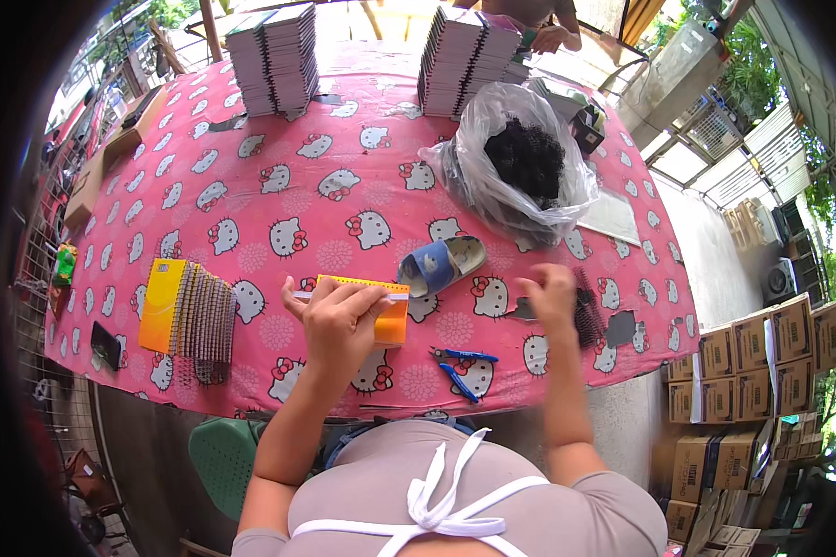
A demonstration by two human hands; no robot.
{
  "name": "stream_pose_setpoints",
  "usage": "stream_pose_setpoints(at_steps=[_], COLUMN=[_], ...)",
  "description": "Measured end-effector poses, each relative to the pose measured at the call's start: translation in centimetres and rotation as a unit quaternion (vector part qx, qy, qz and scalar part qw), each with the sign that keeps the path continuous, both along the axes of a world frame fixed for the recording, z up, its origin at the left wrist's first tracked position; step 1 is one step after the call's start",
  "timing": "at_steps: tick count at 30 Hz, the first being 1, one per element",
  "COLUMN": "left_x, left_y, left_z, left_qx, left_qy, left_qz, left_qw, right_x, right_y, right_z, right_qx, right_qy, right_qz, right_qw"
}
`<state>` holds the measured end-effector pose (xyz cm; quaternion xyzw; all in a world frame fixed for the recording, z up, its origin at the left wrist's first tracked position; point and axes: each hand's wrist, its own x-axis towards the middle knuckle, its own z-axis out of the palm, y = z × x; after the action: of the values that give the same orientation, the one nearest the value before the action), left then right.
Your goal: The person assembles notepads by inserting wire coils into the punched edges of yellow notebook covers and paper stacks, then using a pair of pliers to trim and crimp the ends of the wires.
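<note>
Under the left hand (336, 311) lies a yellow-orange notebook (394, 323).

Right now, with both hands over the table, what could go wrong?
The blue cutters lie with handles spread between the forearms, near the front edge of the table; a passing arm might knock them off. The black coils lie loose beside the right hand and could snag or tangle. The yellow-orange pad under the left hand could slip and bump the blue slipper close by.
</note>
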<state>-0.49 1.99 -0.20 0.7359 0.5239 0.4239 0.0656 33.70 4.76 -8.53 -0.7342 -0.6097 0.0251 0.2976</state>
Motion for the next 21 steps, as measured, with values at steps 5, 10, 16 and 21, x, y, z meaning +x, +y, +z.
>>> stream_pose_setpoints(at_steps=[5, 10, 16, 21], left_x=[0.3, 0.1, -0.1, -0.7], left_y=[-0.1, -0.4, 0.1, 0.1], left_z=[-0.3, -0.2, -0.5, -0.9], left_qx=[-0.002, -0.004, -0.025, -0.008], left_qy=[0.009, -0.005, -0.039, -0.066], left_qz=[0.012, 0.038, 0.012, -0.008], left_qw=[1.0, 0.999, 0.999, 0.998], right_x=[5.6, 5.1, -7.6, -14.1], right_y=[-2.3, -1.4, -1.5, -1.9], right_z=[-4.1, -2.3, 4.8, 8.4], right_qx=[-0.053, -0.048, 0.072, 0.022], right_qy=[-0.123, -0.054, 0.122, 0.274], right_qz=[-0.053, -0.079, 0.219, 0.324], right_qw=[0.99, 0.994, 0.965, 0.905])
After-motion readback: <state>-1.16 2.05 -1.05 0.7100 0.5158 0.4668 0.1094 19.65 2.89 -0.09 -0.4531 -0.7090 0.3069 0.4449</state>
